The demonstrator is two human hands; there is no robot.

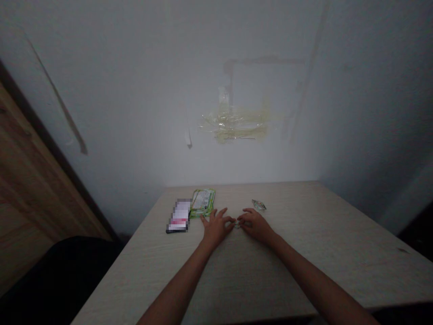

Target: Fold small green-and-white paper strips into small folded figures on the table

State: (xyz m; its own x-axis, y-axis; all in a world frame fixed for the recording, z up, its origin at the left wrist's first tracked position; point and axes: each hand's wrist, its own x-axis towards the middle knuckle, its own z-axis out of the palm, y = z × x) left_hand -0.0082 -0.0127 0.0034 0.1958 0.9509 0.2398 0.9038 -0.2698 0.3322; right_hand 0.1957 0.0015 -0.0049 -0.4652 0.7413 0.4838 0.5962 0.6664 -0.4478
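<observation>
Grey wall [135, 90], clear tape [233, 124], wooden panel [37, 153], phone [179, 216]

Before you is 1 tiny, pale, mottled piece [237, 224], its shape and tilt unclear, near the table's [304, 221] middle, closer to the far edge.

Bench [162, 275]: pale, wood-grained, matt. Packets [202, 202]: glossy, plastic-looking. Wall [135, 90]: matt, mostly smooth (clear tape [237, 125] on it shiny, wrinkled). Panel [40, 149] at far left: brown wood, grain showing.
</observation>
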